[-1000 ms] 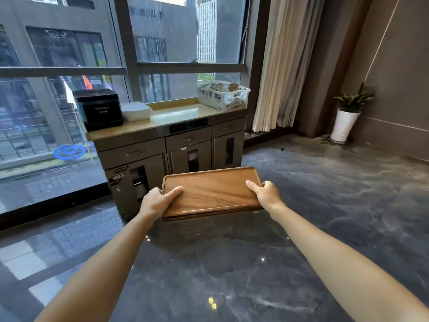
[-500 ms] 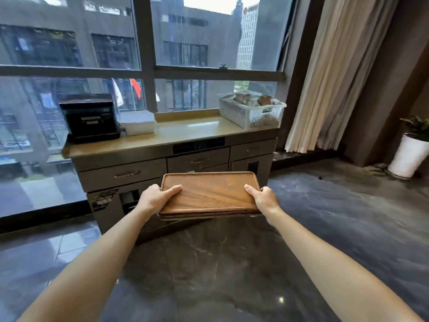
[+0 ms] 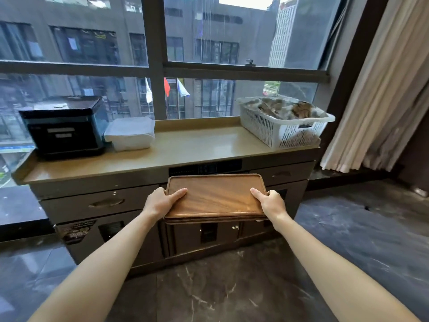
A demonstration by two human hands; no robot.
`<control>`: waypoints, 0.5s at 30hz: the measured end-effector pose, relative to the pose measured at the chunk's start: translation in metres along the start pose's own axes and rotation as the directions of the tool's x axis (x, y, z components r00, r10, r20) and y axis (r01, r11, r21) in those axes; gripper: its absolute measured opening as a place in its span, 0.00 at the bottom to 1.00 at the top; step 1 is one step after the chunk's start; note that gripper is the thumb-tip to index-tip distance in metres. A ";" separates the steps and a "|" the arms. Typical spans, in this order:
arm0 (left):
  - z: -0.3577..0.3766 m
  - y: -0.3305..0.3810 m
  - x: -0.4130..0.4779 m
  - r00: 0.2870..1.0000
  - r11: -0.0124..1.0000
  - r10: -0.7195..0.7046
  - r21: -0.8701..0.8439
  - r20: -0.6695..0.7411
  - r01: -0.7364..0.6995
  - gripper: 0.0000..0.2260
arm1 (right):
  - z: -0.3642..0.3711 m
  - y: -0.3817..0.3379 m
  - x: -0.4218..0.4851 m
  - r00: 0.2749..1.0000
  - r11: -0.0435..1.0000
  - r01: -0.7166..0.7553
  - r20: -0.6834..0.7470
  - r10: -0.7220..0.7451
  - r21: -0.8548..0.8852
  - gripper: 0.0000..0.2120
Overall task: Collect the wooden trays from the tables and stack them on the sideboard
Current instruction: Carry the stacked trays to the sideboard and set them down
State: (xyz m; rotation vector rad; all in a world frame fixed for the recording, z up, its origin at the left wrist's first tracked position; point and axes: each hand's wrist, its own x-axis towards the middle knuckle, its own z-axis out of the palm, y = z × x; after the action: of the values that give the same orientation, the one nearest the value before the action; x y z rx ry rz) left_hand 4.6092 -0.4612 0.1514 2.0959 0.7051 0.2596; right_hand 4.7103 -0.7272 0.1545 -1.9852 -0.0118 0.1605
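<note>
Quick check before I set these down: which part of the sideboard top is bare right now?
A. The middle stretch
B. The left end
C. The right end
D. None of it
A. The sideboard top is bare between the white stack beside the black appliance on the left and the white basket on the right.

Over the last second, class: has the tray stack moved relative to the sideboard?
Yes. The tray stack has come nearer the sideboard, now overlapping its front drawers.

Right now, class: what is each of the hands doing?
Left hand: closed on the left edge of the stacked brown wooden trays.
Right hand: closed on their right edge.
</note>
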 end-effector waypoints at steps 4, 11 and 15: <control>0.023 0.030 0.098 0.999 0.999 -0.046 0.010 0.002 0.046 0.25 | 0.013 -0.023 0.111 1.000 1.000 0.007 0.030 -0.006 -0.014 0.23; 0.044 0.075 0.232 0.996 0.996 -0.079 0.029 -0.040 0.081 0.26 | 0.035 -0.066 0.267 0.997 0.999 0.030 0.077 -0.027 -0.036 0.22; 0.058 0.081 0.300 0.990 0.991 -0.117 0.056 -0.082 0.122 0.25 | 0.062 -0.074 0.347 0.990 0.999 0.037 0.138 -0.033 -0.027 0.18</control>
State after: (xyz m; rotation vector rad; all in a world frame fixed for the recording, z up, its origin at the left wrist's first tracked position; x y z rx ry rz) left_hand 4.9100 -0.3654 0.1603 2.1007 0.8929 0.2577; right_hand 5.0518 -0.6123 0.1592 -1.9990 -0.1383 0.2753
